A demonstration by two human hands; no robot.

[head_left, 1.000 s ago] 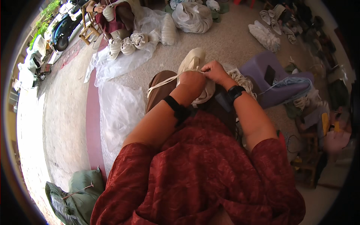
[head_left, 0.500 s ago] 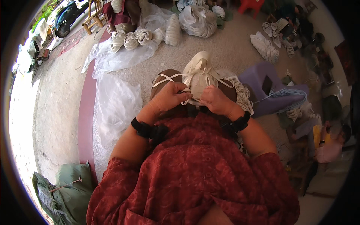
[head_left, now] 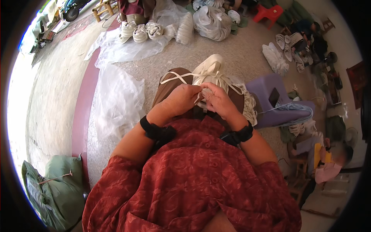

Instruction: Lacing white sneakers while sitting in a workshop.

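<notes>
A cream lace-up shoe [head_left: 211,66] lies across my lap with its toe pointing away from me. Its loose white shoelace [head_left: 178,77] trails over my left knee, and more lace hangs to the right. My left hand [head_left: 181,99] is closed at the near end of the shoe, pinching a pale bit of lace. Against it, my right hand [head_left: 218,101] has its thumb and forefinger closed on the same lace. The fingers partly hide the lace and the shoe's opening.
To my right is a purple stool [head_left: 266,87] with a dark phone and blue cords [head_left: 295,110]. White laces [head_left: 249,106] hang beside my right knee. Plastic sheeting [head_left: 118,96], shoes [head_left: 140,33] and a red stool [head_left: 268,14] lie beyond. Other people sit at right.
My hands have come together over the near end of the shoe, the left moving right and the right shifting slightly left. The whole view has shifted a little.
</notes>
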